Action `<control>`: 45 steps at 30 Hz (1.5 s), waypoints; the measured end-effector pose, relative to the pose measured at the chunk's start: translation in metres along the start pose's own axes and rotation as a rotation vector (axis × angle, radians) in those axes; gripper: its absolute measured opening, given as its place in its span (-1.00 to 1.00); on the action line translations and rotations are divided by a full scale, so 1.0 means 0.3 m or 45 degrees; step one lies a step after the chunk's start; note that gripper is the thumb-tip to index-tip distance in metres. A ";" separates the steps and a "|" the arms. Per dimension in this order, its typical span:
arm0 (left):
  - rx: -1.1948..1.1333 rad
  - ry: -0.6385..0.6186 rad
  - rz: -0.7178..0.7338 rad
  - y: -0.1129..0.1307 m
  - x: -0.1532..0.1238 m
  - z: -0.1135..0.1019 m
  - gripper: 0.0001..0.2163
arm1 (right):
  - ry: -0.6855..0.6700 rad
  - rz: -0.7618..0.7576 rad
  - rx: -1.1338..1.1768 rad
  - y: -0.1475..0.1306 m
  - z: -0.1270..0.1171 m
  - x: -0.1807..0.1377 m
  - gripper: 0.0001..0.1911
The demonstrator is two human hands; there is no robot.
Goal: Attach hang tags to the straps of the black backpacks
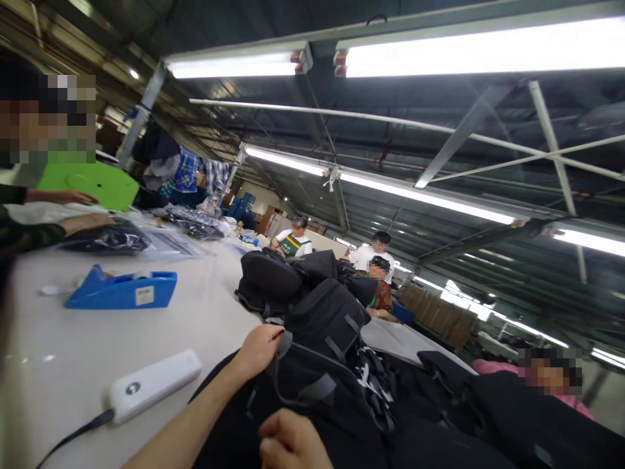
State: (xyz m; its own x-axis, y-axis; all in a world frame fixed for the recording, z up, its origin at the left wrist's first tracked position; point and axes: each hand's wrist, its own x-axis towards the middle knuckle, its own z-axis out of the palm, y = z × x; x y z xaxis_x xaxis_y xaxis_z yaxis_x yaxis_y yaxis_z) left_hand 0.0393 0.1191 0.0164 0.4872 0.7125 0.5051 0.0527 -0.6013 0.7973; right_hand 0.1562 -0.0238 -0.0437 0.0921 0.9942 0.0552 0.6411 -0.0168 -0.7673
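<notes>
A black bag (317, 365) with grey trim and a grey strap lies at the table's near side. My left hand (261, 352) is closed in a pinch on the upper edge of this bag, by its grey trim. Lower down, my right hand (293, 440) is in front of the same bag with its fingers curled together; whatever they may hold is hidden. Just beyond my left hand, more black bags (327, 312) are heaped up. Bundled black and white cords or straps (375, 381) lie to the right of the bag.
Left on the white table (215, 286) are a blue tape dispenser (122, 296) and a white device (155, 384) with a black cable. A co-worker's hands (88, 225) rest on plastic-wrapped dark goods (112, 240). Further black bags (537, 417) spread right; other people sit beyond.
</notes>
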 end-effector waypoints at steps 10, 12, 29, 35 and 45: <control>-0.462 0.195 -0.134 -0.042 -0.064 0.037 -0.46 | 0.833 -0.311 -0.216 -0.054 -0.148 0.181 -0.60; -0.487 0.130 -0.074 -0.044 -0.072 0.026 -0.48 | 0.709 -0.368 -0.228 -0.043 -0.137 0.217 -0.76; 0.618 0.095 -0.098 -0.110 -0.097 0.055 -0.75 | 0.373 -0.543 -0.026 0.047 -0.046 0.260 -0.70; 0.719 0.096 -0.165 -0.102 -0.095 0.058 -0.84 | 0.119 -0.330 0.900 0.019 -0.074 0.217 -0.32; 0.353 0.081 0.292 -0.034 -0.138 0.029 -0.71 | -0.055 -0.182 1.500 -0.027 -0.123 0.199 -0.53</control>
State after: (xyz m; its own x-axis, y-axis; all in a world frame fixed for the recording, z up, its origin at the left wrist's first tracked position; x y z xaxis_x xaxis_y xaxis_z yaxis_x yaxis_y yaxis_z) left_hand 0.0261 0.0927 -0.0156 0.4593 0.5633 0.6869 0.1870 -0.8172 0.5451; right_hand 0.1845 0.0317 -0.0107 0.0368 0.9823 0.1838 -0.4545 0.1802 -0.8723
